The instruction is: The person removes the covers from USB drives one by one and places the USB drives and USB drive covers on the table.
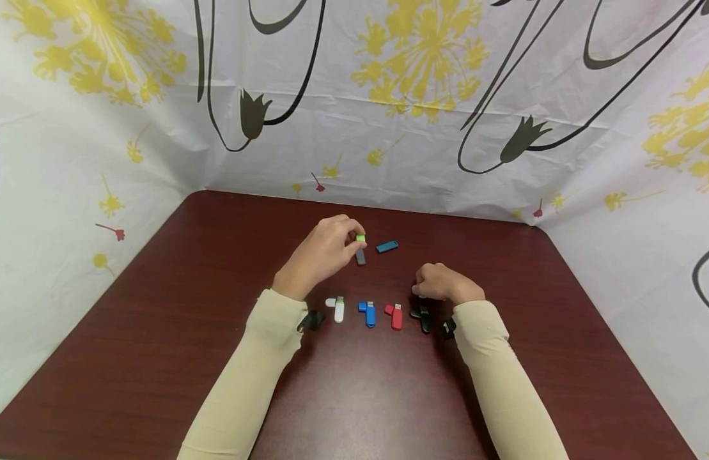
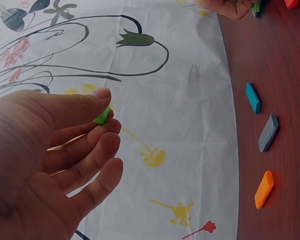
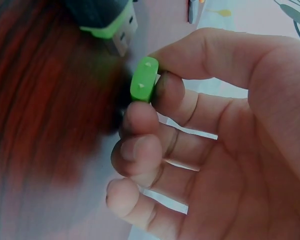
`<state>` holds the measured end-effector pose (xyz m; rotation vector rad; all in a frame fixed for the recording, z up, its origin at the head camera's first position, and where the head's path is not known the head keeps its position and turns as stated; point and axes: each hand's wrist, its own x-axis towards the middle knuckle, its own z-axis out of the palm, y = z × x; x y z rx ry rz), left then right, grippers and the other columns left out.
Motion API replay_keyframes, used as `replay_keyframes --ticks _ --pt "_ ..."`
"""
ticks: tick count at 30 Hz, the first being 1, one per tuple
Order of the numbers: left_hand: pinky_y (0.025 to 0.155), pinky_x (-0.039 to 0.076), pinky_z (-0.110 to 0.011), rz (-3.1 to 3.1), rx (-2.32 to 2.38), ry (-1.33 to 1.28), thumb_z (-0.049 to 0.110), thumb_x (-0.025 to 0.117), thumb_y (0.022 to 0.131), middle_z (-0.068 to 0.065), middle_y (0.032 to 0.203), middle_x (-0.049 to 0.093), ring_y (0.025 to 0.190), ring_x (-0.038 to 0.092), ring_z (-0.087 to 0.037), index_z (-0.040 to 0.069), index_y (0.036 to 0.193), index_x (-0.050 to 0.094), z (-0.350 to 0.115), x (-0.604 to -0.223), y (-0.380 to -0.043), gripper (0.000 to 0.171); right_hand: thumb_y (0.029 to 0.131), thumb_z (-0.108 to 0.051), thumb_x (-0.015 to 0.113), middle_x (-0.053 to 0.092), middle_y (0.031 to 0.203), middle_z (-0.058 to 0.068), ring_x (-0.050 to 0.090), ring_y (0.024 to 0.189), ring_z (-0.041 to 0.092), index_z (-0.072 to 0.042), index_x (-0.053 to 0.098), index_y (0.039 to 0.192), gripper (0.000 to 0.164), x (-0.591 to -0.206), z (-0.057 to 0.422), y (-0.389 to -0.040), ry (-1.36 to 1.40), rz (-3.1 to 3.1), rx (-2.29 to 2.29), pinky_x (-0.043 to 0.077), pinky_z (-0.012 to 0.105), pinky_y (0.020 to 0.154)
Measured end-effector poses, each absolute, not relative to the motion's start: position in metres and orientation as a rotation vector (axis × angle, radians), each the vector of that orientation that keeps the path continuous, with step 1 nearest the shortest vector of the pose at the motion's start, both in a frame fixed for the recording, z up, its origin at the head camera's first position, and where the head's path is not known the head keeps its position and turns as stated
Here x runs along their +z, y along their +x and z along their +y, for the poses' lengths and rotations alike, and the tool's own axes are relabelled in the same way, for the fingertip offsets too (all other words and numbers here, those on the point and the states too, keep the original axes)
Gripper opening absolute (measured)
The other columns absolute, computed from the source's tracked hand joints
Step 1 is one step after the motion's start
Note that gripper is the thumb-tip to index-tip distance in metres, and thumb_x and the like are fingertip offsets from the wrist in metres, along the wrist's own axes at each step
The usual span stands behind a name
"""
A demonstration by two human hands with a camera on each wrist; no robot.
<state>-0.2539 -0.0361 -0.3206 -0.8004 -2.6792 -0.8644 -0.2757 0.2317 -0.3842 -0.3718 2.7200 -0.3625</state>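
Note:
My left hand (image 1: 327, 246) pinches a small lime-green piece (image 2: 103, 116) between thumb and fingertips, most of it hidden by them. Just below it in the head view is a grey stick (image 1: 360, 257); a teal stick (image 1: 387, 246) lies to its right. Thumb and index finger of my right hand (image 1: 443, 283) grip a small green block (image 3: 144, 79), its end face showing two light marks. Close beside that block is a black USB flash drive (image 1: 426, 319) with a green band and bare metal plug. The right hand's other fingers are loosely curled.
Left of the black drive, a red (image 1: 397, 317), a blue (image 1: 370, 315) and a white USB flash drive (image 1: 339, 310) lie in a row, plugs bare, each with a matching cap beside it. An orange stick (image 2: 264, 189) lies beyond the grey one. Patterned cloth (image 1: 331, 96) hangs behind the table (image 1: 158, 358).

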Motion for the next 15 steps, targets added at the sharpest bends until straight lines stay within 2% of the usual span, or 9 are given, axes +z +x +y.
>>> replay_keyframes --ticks 3,15 --pt "0.07 0.056 -0.028 -2.688 -0.859 -0.804 0.025 0.066 0.092 -0.002 0.098 0.063 0.082 0.055 -0.011 0.01 0.107 0.07 -0.0353 -0.3207 -0.2533 0.021 0.091 -0.015 0.055 0.038 0.054 -0.002 0.036 0.048 0.012 -0.016 0.045 0.058 0.035 -0.3841 0.2325 -0.2758 -0.371 2.71 -0.365 0.032 0.028 0.049" --pt "0.067 0.054 -0.027 -2.697 -0.852 -0.826 0.023 0.066 0.092 -0.003 0.098 0.063 0.08 0.054 -0.013 0.01 0.107 0.071 -0.0305 -0.3246 -0.2531 0.021 0.09 -0.014 0.056 0.036 0.053 -0.003 0.035 0.047 0.012 -0.017 0.043 0.055 0.037 -0.3838 0.2348 -0.2762 -0.392 2.7 -0.357 0.031 0.027 0.049"
